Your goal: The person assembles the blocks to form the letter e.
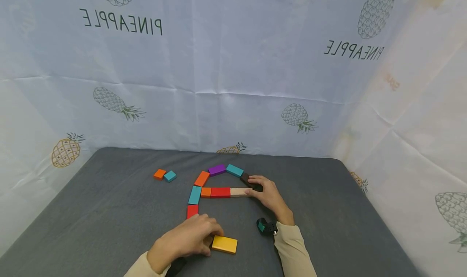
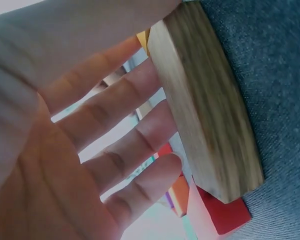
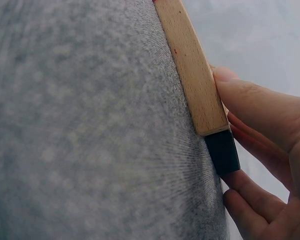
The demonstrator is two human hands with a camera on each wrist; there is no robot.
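Note:
An arch of coloured blocks with a crossbar lies on the grey table. My right hand (image 1: 269, 194) is at its right side, fingers around a black block (image 3: 222, 151) at the end of a pale wooden block (image 3: 195, 70); the thumb rests against the pale block. My left hand (image 1: 193, 234) is at the arch's lower left, below a red block (image 1: 192, 211). In the left wrist view its fingers and thumb hold a brown wooden block (image 2: 210, 100) that meets the red one. A yellow block (image 1: 224, 244) lies beside the left hand.
The arch continues with teal (image 1: 195, 195), orange (image 1: 202, 178), purple (image 1: 217, 170) and another teal block (image 1: 234, 170). A red block (image 1: 220, 192) sits in the crossbar. Small orange (image 1: 159, 174) and teal (image 1: 170, 176) blocks lie further left. A pineapple-print curtain (image 1: 233, 66) hangs behind.

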